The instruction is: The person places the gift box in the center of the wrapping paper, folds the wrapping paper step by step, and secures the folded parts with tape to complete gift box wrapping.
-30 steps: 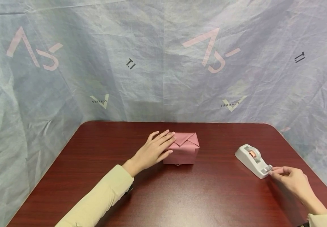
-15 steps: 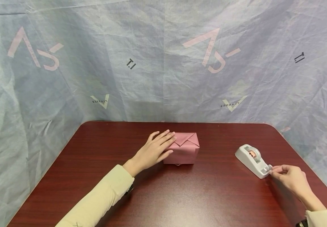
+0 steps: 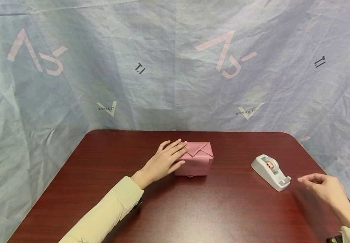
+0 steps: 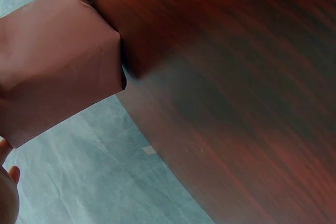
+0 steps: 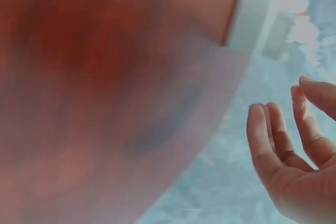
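A box wrapped in pink paper (image 3: 194, 165), its folded flaps on top, sits mid-table. My left hand (image 3: 162, 162) rests on its left side and top with fingers spread and fairly straight. The left wrist view has the pink box (image 4: 58, 66) at upper left, with only a bit of the hand at the edge. To the right stands a white tape dispenser (image 3: 270, 172) with its cutter end toward me. Just right of that end, my right hand (image 3: 325, 189) pinches thumb and index finger together. A small clear piece of tape (image 5: 298, 103) glints faintly at the index fingertip.
The dark red wooden table (image 3: 223, 209) has rounded far corners. A grey-blue printed cloth (image 3: 175, 84) hangs behind it and along both sides. In the right wrist view the dispenser (image 5: 265, 19) stands beyond the fingertips.
My right hand has drawn away from the dispenser's cutter end to the right, fingers still pinched. The left hand, box and dispenser have stayed in place.
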Demonstrator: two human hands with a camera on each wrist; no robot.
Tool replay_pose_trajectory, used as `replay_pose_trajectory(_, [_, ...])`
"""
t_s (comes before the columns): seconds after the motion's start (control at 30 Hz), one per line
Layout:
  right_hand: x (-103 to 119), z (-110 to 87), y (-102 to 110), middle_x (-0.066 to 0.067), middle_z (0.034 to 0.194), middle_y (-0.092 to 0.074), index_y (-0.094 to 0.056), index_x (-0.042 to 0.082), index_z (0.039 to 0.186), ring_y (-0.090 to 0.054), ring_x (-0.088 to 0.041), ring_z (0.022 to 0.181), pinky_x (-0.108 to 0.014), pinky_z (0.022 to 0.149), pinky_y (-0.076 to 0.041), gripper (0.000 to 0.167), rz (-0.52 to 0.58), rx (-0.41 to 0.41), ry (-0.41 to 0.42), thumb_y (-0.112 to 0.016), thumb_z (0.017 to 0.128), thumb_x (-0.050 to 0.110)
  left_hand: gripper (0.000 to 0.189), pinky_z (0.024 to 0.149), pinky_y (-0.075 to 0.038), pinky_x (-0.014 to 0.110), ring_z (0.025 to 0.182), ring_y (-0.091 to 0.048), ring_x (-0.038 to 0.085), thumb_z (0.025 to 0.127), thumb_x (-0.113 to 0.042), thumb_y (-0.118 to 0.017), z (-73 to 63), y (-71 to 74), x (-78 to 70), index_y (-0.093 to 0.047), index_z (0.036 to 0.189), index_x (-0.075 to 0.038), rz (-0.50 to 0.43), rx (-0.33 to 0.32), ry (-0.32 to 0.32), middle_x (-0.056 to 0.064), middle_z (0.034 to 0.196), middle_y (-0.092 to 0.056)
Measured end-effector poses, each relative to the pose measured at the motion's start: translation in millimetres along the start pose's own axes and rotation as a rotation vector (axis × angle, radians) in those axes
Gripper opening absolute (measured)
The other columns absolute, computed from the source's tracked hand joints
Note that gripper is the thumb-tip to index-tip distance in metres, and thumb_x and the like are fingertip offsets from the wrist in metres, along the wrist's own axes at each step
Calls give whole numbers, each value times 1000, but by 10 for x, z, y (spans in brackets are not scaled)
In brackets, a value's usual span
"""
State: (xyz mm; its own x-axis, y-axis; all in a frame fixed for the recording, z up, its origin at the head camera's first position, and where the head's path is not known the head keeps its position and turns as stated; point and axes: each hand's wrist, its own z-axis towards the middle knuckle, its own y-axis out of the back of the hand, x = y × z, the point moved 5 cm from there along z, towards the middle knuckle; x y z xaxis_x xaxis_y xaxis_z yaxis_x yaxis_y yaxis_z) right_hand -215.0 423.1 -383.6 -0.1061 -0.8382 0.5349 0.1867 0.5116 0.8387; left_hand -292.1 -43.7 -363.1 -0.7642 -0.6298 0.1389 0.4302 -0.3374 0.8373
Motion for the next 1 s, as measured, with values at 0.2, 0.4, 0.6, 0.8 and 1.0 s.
replay_pose_trajectory(0.2, [496, 69, 11, 28, 67, -60, -68, 9, 91, -59, 3, 57, -16, 53, -42, 15, 167, -7, 139, -63, 86, 22, 47, 107, -24, 44, 133, -37, 19, 93, -36, -49, -1, 13, -2, -46, 135, -17, -9, -12, -5, 1, 141, -44])
replay_pose_trajectory(0.4, [1115, 112, -150, 22, 67, -61, -66, -2, 93, -58, 1, 57, -17, 51, -44, 19, 218, -25, 262, -65, 84, 15, 47, 106, -25, 45, 131, -40, 22, 92, -35, -50, 3, 24, -8, -47, 135, -16, -16, -26, -9, 3, 140, -45])
replay_pose_trajectory(0.6, [1681, 108, -392, 4, 74, -68, -67, 3, 92, -57, 2, 59, -18, 54, -46, 12, 305, -5, 361, -67, 82, 10, 47, 106, -24, 44, 132, -38, 21, 92, -35, -50, 6, 17, -8, -46, 135, -16, -11, -22, -7, 3, 140, -45])
replay_pose_trajectory(0.8, [2127, 139, -625, -16, 83, -68, -66, -4, 93, -57, 4, 60, -21, 54, -50, 14, 465, 39, 438, -67, 80, 2, 47, 107, -24, 44, 133, -36, 19, 92, -35, -50, 11, 20, -15, -47, 135, -16, -12, -25, -8, 3, 140, -45])
replay_pose_trajectory(1.0, [2438, 163, -773, -18, 85, -69, -67, -3, 92, -58, 0, 62, -23, 56, -50, 14, 489, 83, 436, -68, 79, 3, 47, 107, -24, 44, 134, -35, 18, 92, -36, -50, 5, 20, -13, -46, 135, -16, -7, -20, -3, 2, 140, -45])
